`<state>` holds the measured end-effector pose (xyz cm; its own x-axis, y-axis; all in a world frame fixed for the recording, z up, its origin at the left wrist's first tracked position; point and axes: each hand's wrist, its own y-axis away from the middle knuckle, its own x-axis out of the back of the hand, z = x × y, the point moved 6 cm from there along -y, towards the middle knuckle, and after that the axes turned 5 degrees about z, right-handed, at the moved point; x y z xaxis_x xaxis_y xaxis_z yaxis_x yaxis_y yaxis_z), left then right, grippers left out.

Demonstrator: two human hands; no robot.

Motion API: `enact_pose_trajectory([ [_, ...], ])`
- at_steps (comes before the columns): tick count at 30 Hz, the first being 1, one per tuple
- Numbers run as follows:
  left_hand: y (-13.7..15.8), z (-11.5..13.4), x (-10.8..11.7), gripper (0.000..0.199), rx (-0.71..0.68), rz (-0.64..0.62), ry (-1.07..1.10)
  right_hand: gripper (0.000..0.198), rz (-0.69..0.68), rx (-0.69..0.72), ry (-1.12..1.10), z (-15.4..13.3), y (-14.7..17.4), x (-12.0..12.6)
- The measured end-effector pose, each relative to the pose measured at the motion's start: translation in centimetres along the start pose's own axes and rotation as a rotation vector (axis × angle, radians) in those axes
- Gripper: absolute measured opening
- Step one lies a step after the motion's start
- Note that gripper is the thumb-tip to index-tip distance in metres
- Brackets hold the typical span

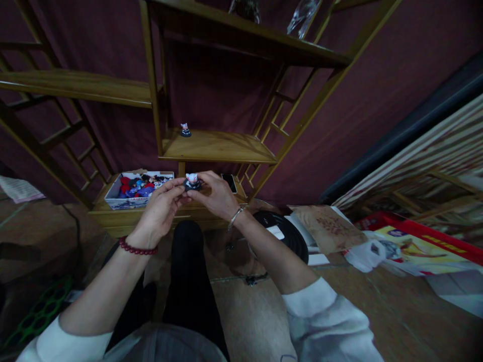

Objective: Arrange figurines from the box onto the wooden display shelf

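Between my two hands is a small white cat-like figurine [192, 180] on a dark round base, held upright in front of the shelf unit. The fingers of my left hand [166, 201] close on the base from the left. On the other side, the thumb and fingers of my right hand [219, 195] pinch it. A similar figurine [184, 129] stands at the left end of the middle wooden shelf [219, 148]. Below and left, an open box [128, 202] holds several colourful small figures, red, blue and purple among them.
A phone [229, 183] lies on the low cabinet [139, 217] right of my hands. Coiled black hose or cable [290, 236], a cardboard sheet [328, 229], a plastic bag [366, 255] and a red-yellow box [422, 246] lie on the floor at right. Wooden posts frame the shelves.
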<state>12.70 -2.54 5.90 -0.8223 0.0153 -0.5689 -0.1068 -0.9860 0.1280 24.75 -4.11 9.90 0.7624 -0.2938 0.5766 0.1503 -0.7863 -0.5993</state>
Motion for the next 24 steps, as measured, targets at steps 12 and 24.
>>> enact_pose_trajectory([
  [12, -7.8, 4.3, -10.6, 0.021, -0.158, -0.21, -0.229, 0.052, 0.055, 0.111, 0.172, 4.9, -9.4, 7.3],
  [24, -15.0, 2.8, -13.3, 0.017, -0.388, -0.183, -0.456, 0.044, 0.084, 0.011, 0.219, 10.7, -12.7, 7.8],
])
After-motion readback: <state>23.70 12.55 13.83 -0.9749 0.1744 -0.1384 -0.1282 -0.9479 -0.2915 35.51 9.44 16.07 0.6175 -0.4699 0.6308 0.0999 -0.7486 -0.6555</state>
